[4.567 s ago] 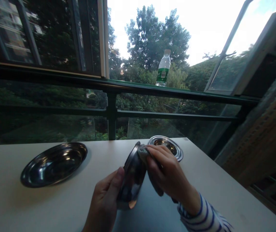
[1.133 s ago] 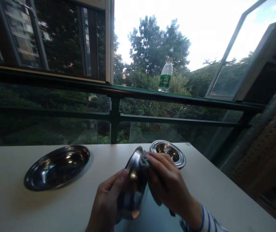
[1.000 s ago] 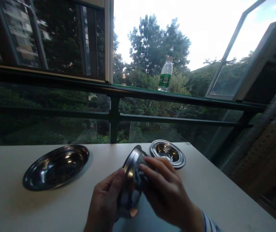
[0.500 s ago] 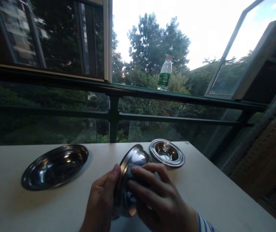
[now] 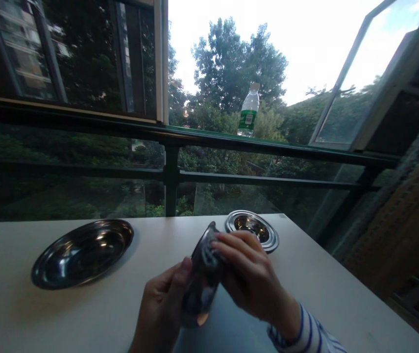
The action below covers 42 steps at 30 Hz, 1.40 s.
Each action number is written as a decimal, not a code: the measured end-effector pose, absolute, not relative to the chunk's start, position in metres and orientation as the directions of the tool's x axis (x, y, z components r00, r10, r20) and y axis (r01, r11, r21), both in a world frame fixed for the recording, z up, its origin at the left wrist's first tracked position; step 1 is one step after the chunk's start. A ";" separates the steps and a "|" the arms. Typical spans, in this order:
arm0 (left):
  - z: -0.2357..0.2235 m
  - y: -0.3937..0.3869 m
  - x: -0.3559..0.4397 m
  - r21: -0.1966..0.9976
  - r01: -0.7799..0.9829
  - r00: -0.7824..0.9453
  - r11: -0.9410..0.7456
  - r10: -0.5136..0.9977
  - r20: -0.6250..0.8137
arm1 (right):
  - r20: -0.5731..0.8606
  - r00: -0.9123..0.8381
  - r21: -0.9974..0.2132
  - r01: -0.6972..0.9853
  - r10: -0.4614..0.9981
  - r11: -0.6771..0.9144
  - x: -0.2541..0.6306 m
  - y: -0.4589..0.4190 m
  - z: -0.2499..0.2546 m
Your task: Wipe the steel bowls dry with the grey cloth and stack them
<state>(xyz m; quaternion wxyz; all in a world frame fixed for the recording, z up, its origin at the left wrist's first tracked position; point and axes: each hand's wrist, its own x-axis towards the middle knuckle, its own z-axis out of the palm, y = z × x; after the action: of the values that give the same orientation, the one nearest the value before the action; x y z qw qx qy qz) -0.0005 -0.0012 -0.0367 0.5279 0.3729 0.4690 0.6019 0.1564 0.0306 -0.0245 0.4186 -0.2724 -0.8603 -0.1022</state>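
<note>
Bowl (image 5: 200, 294), lower ctr of frame: shiny metal, curved wall, thin rim, dark w/ blurry reflections & an orange-ish patch nr its bottom end. Held tipped up on edge, approx. over the table (image 5: 327, 294); can't tell if it touches. Mouth faces L of frame, outer wall faces R. Long axis as seen runs steeply, top end up & slightly R, bottom end down & slightly L.

L hand (image 5: 160, 309), bottom ctr-L: fingers closed on bowl's L side, thumb up along rim; fingertips behind bowl hidden. R hand (image 5: 255, 277), ctr-R: fingers bent over a grey cloth (image 5: 208, 252), soft & crumpled, pressing it to bowl's outer wall nr the top; thumb hidden. Sleeve (image 5: 307, 333) on R wrist: white fabric w/ dk blue stripes.

Table: smooth, flat, off-white. Dish (image 5: 82, 255) at L of frame, on table: polished metal, wide oval as seen, open side up, glossy dk inside w/ bright glints; well apart from L hand. Rnd bowl (image 5: 235, 215), R of ctr nr table's far edge: metal, stepped concentric rims, open side up, partly behind R hand.

Upper ctr-R: clear plastic bottle (image 5: 248, 115), green label, pale cap, upright by the dk smooth rail (image 5: 209, 137).
</note>
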 end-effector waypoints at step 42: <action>-0.035 0.000 -0.001 0.990 -0.131 -0.152 -0.046 0.988 0.026 | 0.713 -0.329 -0.372 0.570 0.619 0.732 0.156 0.041 -0.029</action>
<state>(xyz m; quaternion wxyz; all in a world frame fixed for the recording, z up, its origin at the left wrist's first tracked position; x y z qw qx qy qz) -0.0014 -0.0003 -0.0354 0.4845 0.4353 0.4922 0.5775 0.1560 0.0409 -0.0292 0.4498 -0.3649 -0.8147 0.0271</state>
